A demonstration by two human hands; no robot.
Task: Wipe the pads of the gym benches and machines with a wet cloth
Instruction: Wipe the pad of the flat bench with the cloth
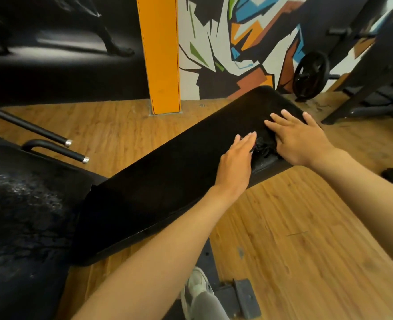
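Black vinyl covers the long bench pad (168, 181), which runs diagonally from lower left to upper right above a wood-plank floor (294, 239). A dark cloth (263, 146), black like the padding and hard to outline, is seen bunched on the far part of this surface, between the two hands. The left hand (236, 166) is laid flat on the pad with fingers straight and held together, its fingertips touching the crumpled edge of the cloth. The right hand (299, 137) is laid palm down just beyond, fingers straight and spread, pressed on the cloth and the pad near the pad's far right edge. Neither hand is curled round anything. Both forearms are bare and extended from the lower right.

A second, wider seat pad (22, 215) with a worn, whitish patch is seen at the left, next to the near end of the long pad. Two black handles with chrome tips (59, 150) are seen behind it. An orange pillar (162, 54) stands against the wall, with a colourful angular mural (248, 38) to its right. A black weight plate (309, 73) is leaned near a dark machine frame (371, 72) at upper right. A white shoe (196, 287) is visible at the bottom edge
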